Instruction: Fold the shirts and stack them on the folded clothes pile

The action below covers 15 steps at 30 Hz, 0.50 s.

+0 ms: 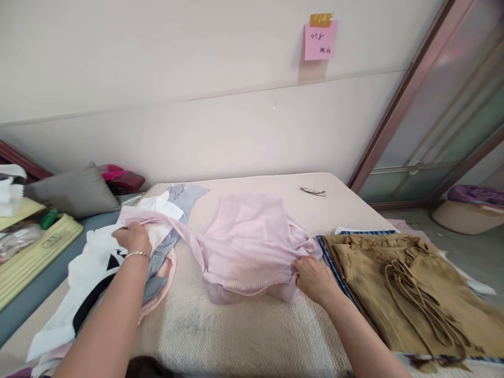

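A pale pink ribbed top lies spread on the light padded surface in front of me, a sheerer pink layer showing at its upper and lower ends. My left hand, with a bangle at the wrist, grips one sleeve and pulls it out to the left over the heaped clothes. Closed on the right side of the same top is my right hand, near the bunched other sleeve. The fingertips of both hands are partly hidden by cloth.
A heap of white, grey and pink clothes lies left. Folded brown trousers with a drawstring top a stack at right. Eyeglasses rest near the back edge of the padded table. A pink note hangs on the wall.
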Each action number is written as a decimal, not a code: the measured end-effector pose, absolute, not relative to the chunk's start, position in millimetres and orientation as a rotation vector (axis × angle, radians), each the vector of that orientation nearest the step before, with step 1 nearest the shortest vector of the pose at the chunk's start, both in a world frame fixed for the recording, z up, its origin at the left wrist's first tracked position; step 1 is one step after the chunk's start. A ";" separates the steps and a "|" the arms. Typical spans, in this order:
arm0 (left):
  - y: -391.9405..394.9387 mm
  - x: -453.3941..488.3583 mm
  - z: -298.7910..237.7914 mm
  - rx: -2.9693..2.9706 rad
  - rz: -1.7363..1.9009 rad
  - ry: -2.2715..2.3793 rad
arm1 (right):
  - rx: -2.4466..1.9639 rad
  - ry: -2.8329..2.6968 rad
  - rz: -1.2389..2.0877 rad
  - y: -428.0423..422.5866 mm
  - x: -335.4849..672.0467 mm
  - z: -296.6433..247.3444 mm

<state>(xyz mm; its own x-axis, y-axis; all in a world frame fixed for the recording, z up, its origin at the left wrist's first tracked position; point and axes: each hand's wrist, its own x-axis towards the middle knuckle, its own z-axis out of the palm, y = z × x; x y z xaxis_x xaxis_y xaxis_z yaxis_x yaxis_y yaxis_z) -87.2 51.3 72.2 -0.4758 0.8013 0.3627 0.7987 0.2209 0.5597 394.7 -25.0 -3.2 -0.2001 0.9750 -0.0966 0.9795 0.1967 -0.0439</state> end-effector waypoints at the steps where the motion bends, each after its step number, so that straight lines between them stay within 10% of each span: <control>1: 41.0 -89.9 75.4 1.488 1.216 2.554 | 1.959 2.385 -0.158 -26.1 394.5 -1.2; 15: -19.6 19.2 -0.5 2.395 -0.241 1.852 | 2.089 2.329 -0.373 -25.2 410.7 15.6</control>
